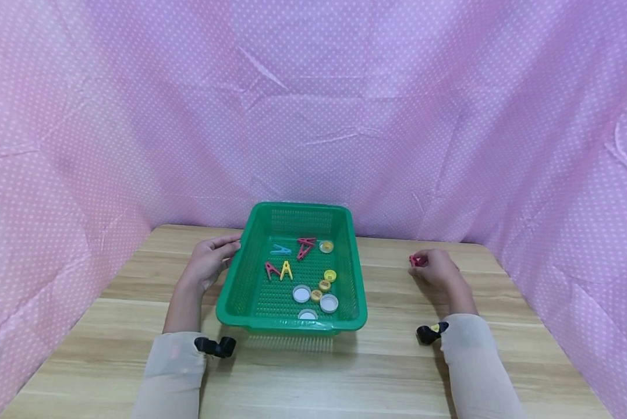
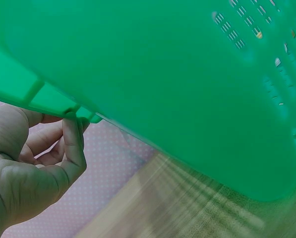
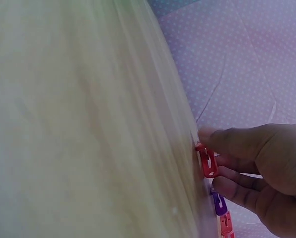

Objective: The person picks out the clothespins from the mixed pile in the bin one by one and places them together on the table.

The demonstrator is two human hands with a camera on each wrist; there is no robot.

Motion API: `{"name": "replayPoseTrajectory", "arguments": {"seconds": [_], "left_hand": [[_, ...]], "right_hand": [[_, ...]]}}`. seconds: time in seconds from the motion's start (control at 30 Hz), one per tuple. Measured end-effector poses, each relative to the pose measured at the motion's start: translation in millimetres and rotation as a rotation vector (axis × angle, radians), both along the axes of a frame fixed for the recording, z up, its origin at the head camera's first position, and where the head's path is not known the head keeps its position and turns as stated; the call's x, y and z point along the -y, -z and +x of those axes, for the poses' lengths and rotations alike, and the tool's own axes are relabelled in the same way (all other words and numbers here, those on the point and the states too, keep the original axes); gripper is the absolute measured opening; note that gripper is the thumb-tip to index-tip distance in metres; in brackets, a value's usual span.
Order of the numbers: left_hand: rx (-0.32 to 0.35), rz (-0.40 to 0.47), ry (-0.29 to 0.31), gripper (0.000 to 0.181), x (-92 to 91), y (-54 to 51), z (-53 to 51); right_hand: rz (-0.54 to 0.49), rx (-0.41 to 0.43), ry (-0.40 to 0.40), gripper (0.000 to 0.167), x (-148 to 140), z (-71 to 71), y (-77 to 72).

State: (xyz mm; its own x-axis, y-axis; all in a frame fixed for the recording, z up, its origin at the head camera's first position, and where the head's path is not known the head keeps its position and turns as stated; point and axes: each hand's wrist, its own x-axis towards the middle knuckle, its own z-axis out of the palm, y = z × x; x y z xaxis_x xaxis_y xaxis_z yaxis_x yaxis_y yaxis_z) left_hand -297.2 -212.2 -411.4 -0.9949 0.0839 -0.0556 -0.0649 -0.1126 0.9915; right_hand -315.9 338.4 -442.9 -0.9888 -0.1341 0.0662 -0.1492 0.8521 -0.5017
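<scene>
A green plastic basket [image 1: 359, 279] stands on the table, holding clothespins and round caps. My left hand [image 1: 206, 263] grips its left rim, and the left wrist view shows thumb and fingers [image 2: 74, 144] pinching the rim edge. To the right of the basket, my right hand [image 1: 439, 269] pinches a red clothespin [image 3: 207, 161] low over the table. Past those fingertips, a purple clothespin [image 3: 218, 203] and another red clothespin [image 3: 226, 224] show in the right wrist view; the hand hides them in the head view.
Inside the basket are a blue clothespin [image 1: 280, 250], a yellow clothespin [image 1: 286, 270], several red ones [image 1: 305, 250], white-lined lids [image 1: 301, 293] and small yellow caps [image 1: 330, 276]. Pink dotted cloth [image 1: 313, 116] hangs behind the wooden table [image 1: 386, 361] and at both sides.
</scene>
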Motion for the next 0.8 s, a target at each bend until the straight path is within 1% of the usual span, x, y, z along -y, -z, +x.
{"name": "replayPoseTrajectory", "arguments": {"seconds": [0.2,0.57,0.7,0.8], "left_hand": [[-0.002,-0.001,0.003,0.047,0.0,0.5,-0.4],[-0.016,-0.004,0.006,0.046,0.2,2.7,-0.8],[-0.016,-0.013,0.003,0.045,-0.1,3.7,-1.8],[-0.012,-0.010,0.003,0.045,0.3,3.2,-1.6]], "right_hand": [[-0.020,0.030,0.005,0.031,0,-0.9,-0.6],[0.001,0.025,-0.003,0.032,-1,-1.7,-1.5],[0.017,0.007,-0.003,0.040,0,2.6,-9.6],[0.016,0.001,-0.005,0.046,3,3.6,-21.2]]}}
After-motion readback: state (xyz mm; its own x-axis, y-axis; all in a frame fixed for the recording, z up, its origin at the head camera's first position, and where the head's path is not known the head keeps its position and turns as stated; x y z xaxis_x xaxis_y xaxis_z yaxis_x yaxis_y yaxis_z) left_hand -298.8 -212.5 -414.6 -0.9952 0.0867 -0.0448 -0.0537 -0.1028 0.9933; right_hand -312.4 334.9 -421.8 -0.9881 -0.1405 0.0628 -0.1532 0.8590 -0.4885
